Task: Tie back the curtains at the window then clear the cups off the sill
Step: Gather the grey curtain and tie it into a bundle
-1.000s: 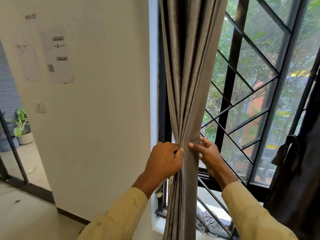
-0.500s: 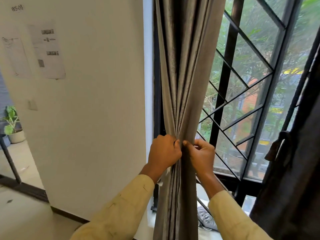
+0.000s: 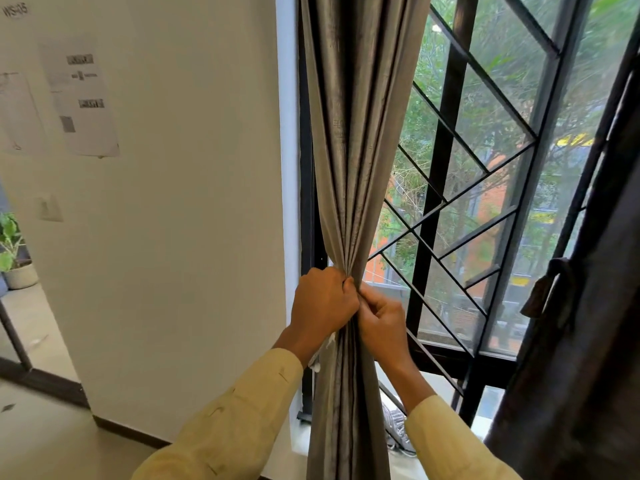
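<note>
fingers of both my hands closed on the pleated grey-brown fabric curtain (image 3: 349, 168)

my left hand (image 3: 322, 303) and right hand (image 3: 381, 323) pinch the gathered folds tight between them, touching each other, at the left edge of the black metal-grilled window (image 3: 460, 202), beside the white wall (image 3: 194, 202).

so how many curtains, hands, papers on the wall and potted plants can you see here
curtains: 2, the grey curtain and the dark curtain
hands: 2, left hand and right hand, both gripping the grey one
papers on the wall: 2
potted plant: 1
total: 7
</note>
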